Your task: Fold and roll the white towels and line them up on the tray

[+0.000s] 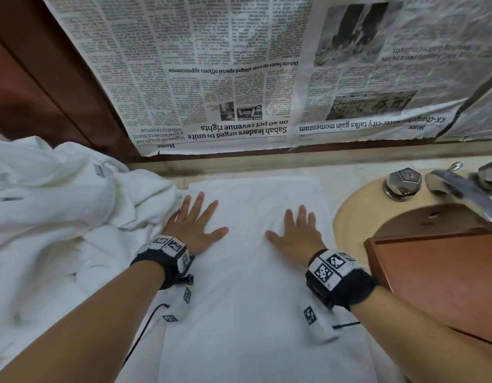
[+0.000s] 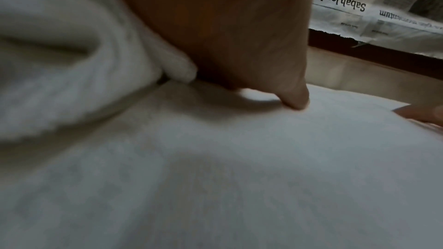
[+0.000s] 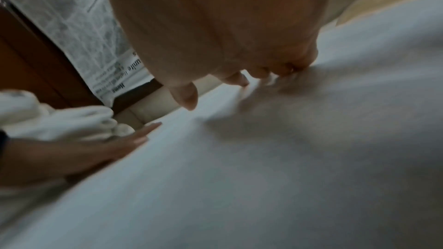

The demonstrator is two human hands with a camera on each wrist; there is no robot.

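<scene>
Pressing towel [image 1: 255,272] | left hand [image 1: 193,221], right hand [image 1: 295,233] flat, grip released | tray [image 1: 443,277] head-only

Newspaper [image 1: 239,78] on the wall hung upside down; headlines read "Sabah leaders urged to unite on 40 pct revenue rights" and "Debate heats up over alleged special officers appointments". Section tag "Home" legible; body print too small.
</scene>
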